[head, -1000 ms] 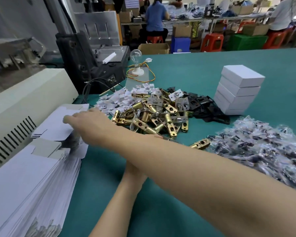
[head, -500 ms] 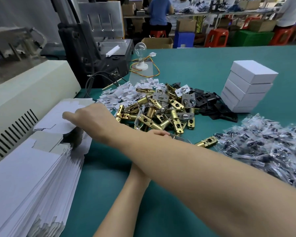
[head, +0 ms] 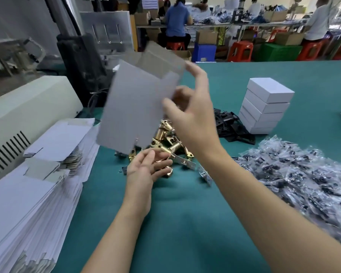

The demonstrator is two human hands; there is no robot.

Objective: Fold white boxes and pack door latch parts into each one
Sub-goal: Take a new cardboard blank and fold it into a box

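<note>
Your right hand (head: 191, 123) holds one flat box blank (head: 134, 107) up in the air over the middle of the desk (head: 185, 223). It pinches the blank's right edge between thumb and fingers, though blur hides the exact grip. The blank shows its grey inner face to you and hangs tilted, its flaps pointing up and away. Held by one edge like this, its lower edge is free for the other hand to take.

Your left hand (head: 144, 170) waits just below that lower edge, palm turned up, fingers loosely spread and holding nothing. It looks ready to catch the card so that both hands can start the folds.

Directly under the blank, mid-desk, lies the pile of brass latches (head: 165, 140), close enough to reach once a box is formed. Black plates (head: 230, 125) lie touching the pile's right side. Clear bags of small parts (head: 303, 174) spread along the desk's right edge. These three heaps seem grouped so each box can be filled without moving away.

The stack of unfolded blanks (head: 37, 184) runs along the left edge, beside a cream machine (head: 28, 107). The finished white boxes (head: 266, 107) stand stacked toward the far right side, well apart from the loose parts, likely to keep done work out of the way.

Other workers sit at benches beyond the far edge.
</note>
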